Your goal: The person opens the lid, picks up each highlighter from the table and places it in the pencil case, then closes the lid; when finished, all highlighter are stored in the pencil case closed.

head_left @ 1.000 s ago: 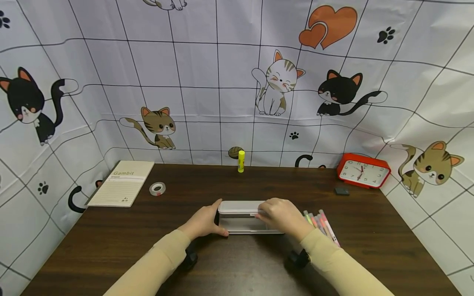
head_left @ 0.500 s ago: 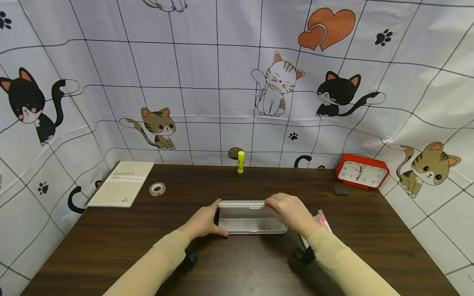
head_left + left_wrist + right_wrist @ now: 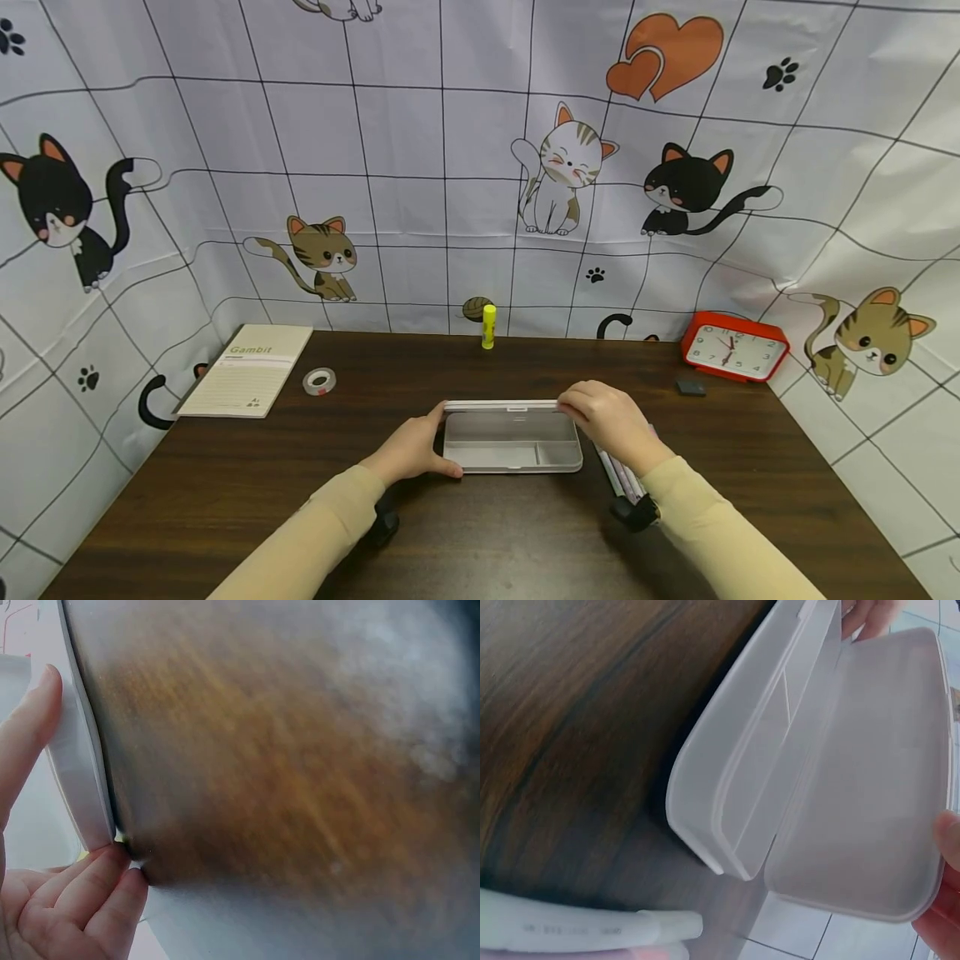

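The box (image 3: 491,456) sits at twelve o'clock. My left hand (image 3: 411,450), spread wide, holds its nine o'clock end; my right hand (image 3: 611,423) pinches the lid (image 3: 862,780). If my pinch slips, it might drop.

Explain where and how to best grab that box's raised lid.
Probably pinch its free edge near the right end, coming from the right: the lid stands open, leaving that thin rim exposed, and the right hand grips there. The left hand holds the box at its left end.
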Available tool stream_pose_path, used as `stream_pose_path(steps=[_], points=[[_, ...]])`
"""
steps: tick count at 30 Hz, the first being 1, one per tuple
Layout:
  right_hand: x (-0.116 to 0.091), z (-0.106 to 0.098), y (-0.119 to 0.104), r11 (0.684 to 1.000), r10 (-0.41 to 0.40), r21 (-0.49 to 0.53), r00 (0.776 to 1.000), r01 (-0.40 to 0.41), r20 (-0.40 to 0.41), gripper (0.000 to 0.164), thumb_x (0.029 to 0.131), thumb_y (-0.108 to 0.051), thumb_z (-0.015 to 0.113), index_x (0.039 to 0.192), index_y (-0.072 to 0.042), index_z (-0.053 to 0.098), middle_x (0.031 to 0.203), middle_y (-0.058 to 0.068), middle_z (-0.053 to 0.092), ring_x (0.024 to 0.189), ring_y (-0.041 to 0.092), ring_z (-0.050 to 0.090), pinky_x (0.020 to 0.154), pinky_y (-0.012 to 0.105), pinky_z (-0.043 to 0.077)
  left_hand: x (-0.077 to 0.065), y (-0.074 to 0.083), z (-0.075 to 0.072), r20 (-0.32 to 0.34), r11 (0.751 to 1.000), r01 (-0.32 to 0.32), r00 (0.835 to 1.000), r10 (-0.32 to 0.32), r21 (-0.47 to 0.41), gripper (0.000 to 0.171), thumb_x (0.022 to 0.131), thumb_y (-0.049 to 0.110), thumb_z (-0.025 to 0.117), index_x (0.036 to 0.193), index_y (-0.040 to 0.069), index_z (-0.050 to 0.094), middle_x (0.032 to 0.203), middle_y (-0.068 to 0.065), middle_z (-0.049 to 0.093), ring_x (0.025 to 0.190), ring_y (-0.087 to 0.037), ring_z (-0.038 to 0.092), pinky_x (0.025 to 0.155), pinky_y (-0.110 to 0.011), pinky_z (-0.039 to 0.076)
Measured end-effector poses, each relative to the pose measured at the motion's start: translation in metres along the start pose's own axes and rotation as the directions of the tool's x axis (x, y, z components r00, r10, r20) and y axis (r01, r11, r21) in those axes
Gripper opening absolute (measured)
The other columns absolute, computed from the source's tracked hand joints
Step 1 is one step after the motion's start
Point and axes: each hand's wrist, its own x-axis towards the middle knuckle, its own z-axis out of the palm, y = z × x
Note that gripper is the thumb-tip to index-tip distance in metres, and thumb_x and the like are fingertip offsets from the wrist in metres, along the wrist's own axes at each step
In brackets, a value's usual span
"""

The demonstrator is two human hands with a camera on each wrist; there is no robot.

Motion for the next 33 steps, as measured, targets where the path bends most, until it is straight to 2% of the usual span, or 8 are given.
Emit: stream_pose_path(steps=[5, 16, 19, 26, 33], points=[[-0.003, -0.002, 0.006, 0.998, 0.061, 0.014, 0.998, -0.062, 0.008, 0.014, 0.071, -0.008, 0.081, 0.081, -0.010, 0.071, 0.078, -0.003, 0.067, 0.074, 0.013, 0.064, 0.065, 0.030, 0.054, 0.000, -0.002, 0.000, -0.008, 1.000, -0.013, 1.000, 0.013, -0.005, 0.114, 0.063, 0.042, 0.087, 0.146, -0.006, 0.026, 0.132, -0.023, 0.054, 0.117, -0.034, 0.056, 0.097, -0.044, 0.045], [0.002, -0.002, 0.018, 0.973, 0.188, 0.124, 0.981, -0.192, 0.048, 0.012, 0.074, -0.005, 0.079, 0.082, -0.009, 0.071, 0.079, -0.001, 0.068, 0.070, 0.011, 0.062, 0.063, 0.028, 0.053, 0.001, -0.003, 0.000, 0.001, 0.999, -0.024, 1.000, 0.024, -0.047, 0.114, 0.063, 0.039, 0.087, 0.146, -0.006, 0.025, 0.139, -0.020, 0.049, 0.122, -0.030, 0.054, 0.101, -0.043, 0.042], [0.004, -0.002, 0.021, 0.959, 0.232, 0.151, 0.971, -0.239, 0.061, 0.011, 0.075, -0.005, 0.079, 0.083, -0.009, 0.072, 0.080, 0.000, 0.068, 0.070, 0.011, 0.062, 0.061, 0.028, 0.052, 0.001, -0.003, 0.002, 0.004, 0.999, -0.021, 1.000, 0.021, -0.044, 0.113, 0.063, 0.040, 0.087, 0.145, -0.008, 0.026, 0.137, -0.021, 0.050, 0.122, -0.031, 0.053, 0.102, -0.043, 0.041], [0.010, 0.001, 0.027, 0.920, 0.330, 0.196, 0.940, -0.340, 0.081, 0.006, 0.078, -0.007, 0.077, 0.083, -0.009, 0.073, 0.081, 0.000, 0.068, 0.071, 0.012, 0.061, 0.063, 0.030, 0.052, 0.000, -0.002, 0.003, -0.016, 0.999, -0.019, 1.000, 0.018, -0.029, 0.103, 0.062, 0.039, 0.088, 0.139, -0.008, 0.039, 0.129, -0.021, 0.057, 0.120, -0.034, 0.054, 0.101, -0.044, 0.042], [0.017, 0.006, 0.033, 0.878, 0.402, 0.232, 0.908, -0.420, 0.120, 0.005, 0.081, -0.010, 0.074, 0.086, -0.008, 0.074, 0.085, 0.003, 0.070, 0.078, 0.017, 0.064, 0.068, 0.034, 0.053, -0.001, -0.002, 0.001, -0.014, 1.000, -0.013, 1.000, 0.012, -0.024, 0.099, 0.063, 0.039, 0.087, 0.138, -0.006, 0.042, 0.127, -0.021, 0.059, 0.118, -0.034, 0.055, 0.099, -0.045, 0.044]])
